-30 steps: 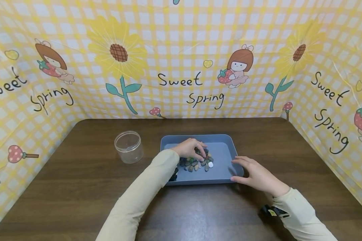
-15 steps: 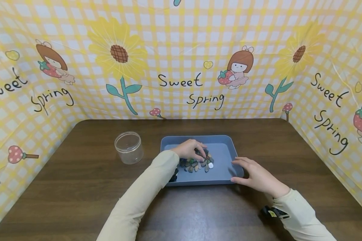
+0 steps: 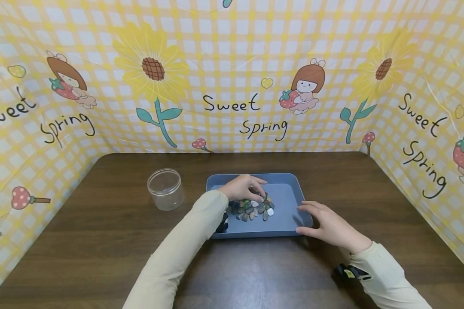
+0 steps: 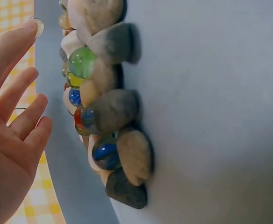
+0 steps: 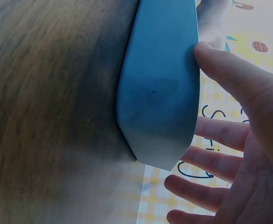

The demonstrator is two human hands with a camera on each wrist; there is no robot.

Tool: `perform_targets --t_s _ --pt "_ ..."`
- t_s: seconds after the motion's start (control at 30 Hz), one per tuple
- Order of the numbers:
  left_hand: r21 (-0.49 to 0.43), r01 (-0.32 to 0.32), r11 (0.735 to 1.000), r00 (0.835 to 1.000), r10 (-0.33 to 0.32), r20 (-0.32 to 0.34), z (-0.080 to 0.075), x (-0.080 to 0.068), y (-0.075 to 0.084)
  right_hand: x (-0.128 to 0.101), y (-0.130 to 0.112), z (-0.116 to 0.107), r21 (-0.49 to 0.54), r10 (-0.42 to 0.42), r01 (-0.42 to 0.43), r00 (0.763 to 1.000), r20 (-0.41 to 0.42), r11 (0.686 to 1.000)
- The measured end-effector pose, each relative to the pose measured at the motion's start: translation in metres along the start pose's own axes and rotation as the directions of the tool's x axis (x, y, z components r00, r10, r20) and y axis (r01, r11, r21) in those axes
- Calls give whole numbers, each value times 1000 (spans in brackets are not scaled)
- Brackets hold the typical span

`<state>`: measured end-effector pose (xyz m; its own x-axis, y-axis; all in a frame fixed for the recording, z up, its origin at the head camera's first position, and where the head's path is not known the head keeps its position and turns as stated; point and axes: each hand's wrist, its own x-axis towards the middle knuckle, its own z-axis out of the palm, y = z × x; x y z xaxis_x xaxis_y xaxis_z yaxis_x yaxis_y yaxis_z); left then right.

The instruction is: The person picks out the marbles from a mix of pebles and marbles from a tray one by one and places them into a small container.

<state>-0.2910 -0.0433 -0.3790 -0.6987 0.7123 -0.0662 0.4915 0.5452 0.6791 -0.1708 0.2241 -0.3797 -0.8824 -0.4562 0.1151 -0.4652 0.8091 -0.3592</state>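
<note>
Over the blue-grey tray (image 3: 288, 206), my left hand (image 3: 241, 189) is just above a heap of pebbles (image 3: 251, 210) mixed with coloured glass marbles. The left wrist view shows the thumb and index finger pinching a small clear glass marble (image 4: 39, 28), partly covered by the fingertip. Its other fingers are loosely bent. A green marble (image 4: 82, 62) and a blue one (image 4: 106, 155) lie among the stones. My right hand (image 3: 330, 225) rests at the tray's right front corner, thumb touching the rim and fingers spread along the outer side.
A clear round jar (image 3: 165, 191) without a lid stands on the brown wooden table (image 3: 100, 240), left of the tray. A yellow checked cloth (image 3: 232, 51) printed with sunflowers encloses the back and sides.
My left hand has risen slightly and drawn back from the heap, uncovering more stones, including a white one. My right hand stays at the tray corner.
</note>
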Motion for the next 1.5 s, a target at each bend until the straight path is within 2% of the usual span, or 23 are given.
perform_targets --t_s 0.23,0.5,0.83,1.03,1.3,1.5 --pt "-65 0 998 1000 0 -5 -5 -3 2 0 0 -1 8 4 -4 1000 3 1000" --pt "-58 -4 998 1000 3 -25 -8 -6 -1 0 1 -1 13 8 -8 1000 10 1000" --pt "-78 10 997 998 -14 -59 -16 -12 3 1 2 -1 12 4 -5 1000 13 1000" --pt "-71 24 997 996 -30 -82 -20 -15 4 1 2 0 8 3 -3 1000 13 1000" --pt "-5 26 1000 995 -26 -100 -24 -16 2 1 2 0 9 2 -2 1000 12 1000" --pt "8 21 1000 992 -20 -122 -28 -19 0 0 3 1 10 -2 2 1000 7 1000"
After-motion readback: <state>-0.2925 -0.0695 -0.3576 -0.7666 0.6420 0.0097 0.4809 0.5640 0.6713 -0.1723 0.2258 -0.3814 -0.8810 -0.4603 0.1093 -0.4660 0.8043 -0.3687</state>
